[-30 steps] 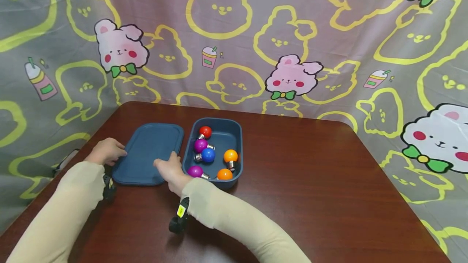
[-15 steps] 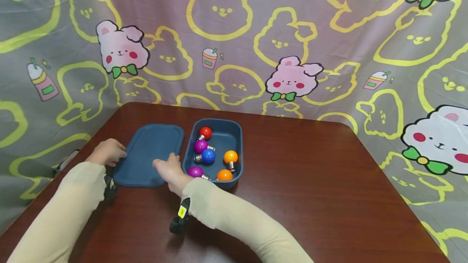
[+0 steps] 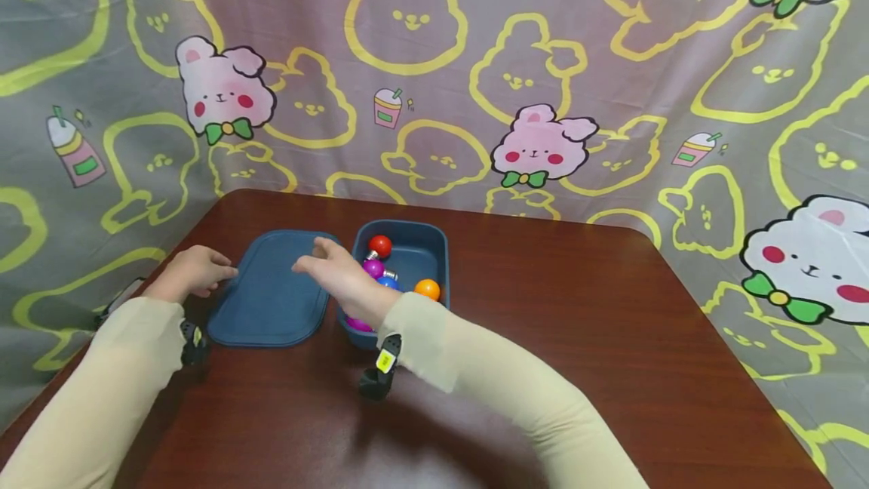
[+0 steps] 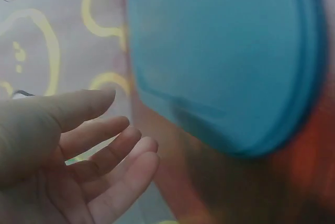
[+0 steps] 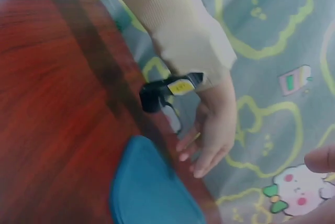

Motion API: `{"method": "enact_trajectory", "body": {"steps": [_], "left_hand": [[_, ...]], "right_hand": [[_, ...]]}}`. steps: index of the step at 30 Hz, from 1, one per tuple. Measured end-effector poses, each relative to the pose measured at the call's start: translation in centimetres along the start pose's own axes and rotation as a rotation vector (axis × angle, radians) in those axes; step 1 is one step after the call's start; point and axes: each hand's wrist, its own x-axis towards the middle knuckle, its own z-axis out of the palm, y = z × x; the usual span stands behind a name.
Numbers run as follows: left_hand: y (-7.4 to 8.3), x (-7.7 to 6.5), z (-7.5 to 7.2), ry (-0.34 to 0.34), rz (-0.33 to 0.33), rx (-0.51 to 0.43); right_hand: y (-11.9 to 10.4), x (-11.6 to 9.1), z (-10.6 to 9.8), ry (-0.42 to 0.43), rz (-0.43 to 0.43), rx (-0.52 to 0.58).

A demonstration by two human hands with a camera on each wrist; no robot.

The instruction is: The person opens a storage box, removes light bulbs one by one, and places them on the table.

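A blue rounded rectangular lid [image 3: 271, 300] lies flat on the table. Beside its left edge is my left hand [image 3: 197, 272], fingers loosely bent. In the left wrist view, a gap separates those fingertips from the lid [image 4: 220, 51]. My right hand [image 3: 342, 274] hovers over the lid's right edge and the blue box [image 3: 419, 256], holding nothing. Inside the box are light bulbs: a red bulb [image 3: 380, 246], a purple bulb [image 3: 373, 268], a blue bulb [image 3: 388, 282] and an orange bulb [image 3: 428, 290]. My right hand and wrist hide other bulbs partly or fully.
The brown wooden table [image 3: 557, 323] extends right of the box and in front of it. A cartoon-printed curtain [image 3: 441, 36] hangs behind the table and along its sides. Each wrist wears a black strap with a camera [image 3: 383, 368].
My right hand has lifted off the lid's right edge and moved up and right, now covering part of the box. My left hand has risen slightly away from the lid's left edge.
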Motion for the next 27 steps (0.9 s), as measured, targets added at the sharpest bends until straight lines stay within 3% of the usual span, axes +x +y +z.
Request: {"method": "enact_trajectory", "body": {"steps": [9, 17, 27], "left_hand": [[5.0, -1.4, -1.0, 0.086, 0.159, 0.061], [9.2, -2.6, -0.1, 0.17, 0.313, 0.066], [11.5, -3.3, 2.1, 0.214, 0.474, -0.035]], "right_hand": [[-1.6, -1.0, -4.4, -0.041, -0.105, -0.018], [-1.9, -2.1, -7.6, -0.08, -0.181, 0.041], [-0.9, -2.5, -10.6, -0.08, -0.221, -0.092]]}}
